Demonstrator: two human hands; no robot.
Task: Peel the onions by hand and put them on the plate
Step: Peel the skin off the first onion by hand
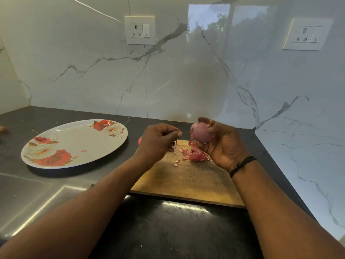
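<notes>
A person's right hand (pixel 222 144) grips a red onion (pixel 200 132) above a wooden cutting board (pixel 186 180). The left hand (pixel 158 141) pinches a thin peel strip (pixel 175 145). Left of the board lies a rose-patterned plate (pixel 74 143).

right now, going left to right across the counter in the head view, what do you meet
plate → left hand pinching a strip of skin → onion → right hand holding it

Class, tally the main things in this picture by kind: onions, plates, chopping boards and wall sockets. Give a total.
Onions: 2, one held, one mostly hidden
Plates: 1
Chopping boards: 1
Wall sockets: 2
Total: 6
</notes>
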